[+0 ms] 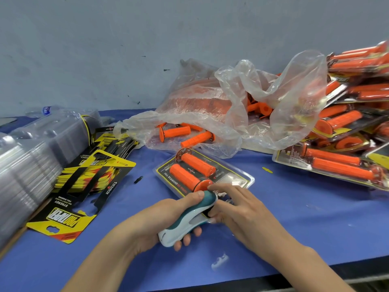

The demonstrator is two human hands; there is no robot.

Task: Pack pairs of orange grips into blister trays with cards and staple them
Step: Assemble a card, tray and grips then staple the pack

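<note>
Blue table (299, 207): stapler (189, 219) in L fingers (186, 239)

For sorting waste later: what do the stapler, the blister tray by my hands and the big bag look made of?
Stapler: probably hard moulded plastic, glossy teal and white with highlights. Blister tray: thin clear plastic, shiny; the card shows through. Bag: soft clear plastic film, crumpled, orange grips visible inside.
</note>
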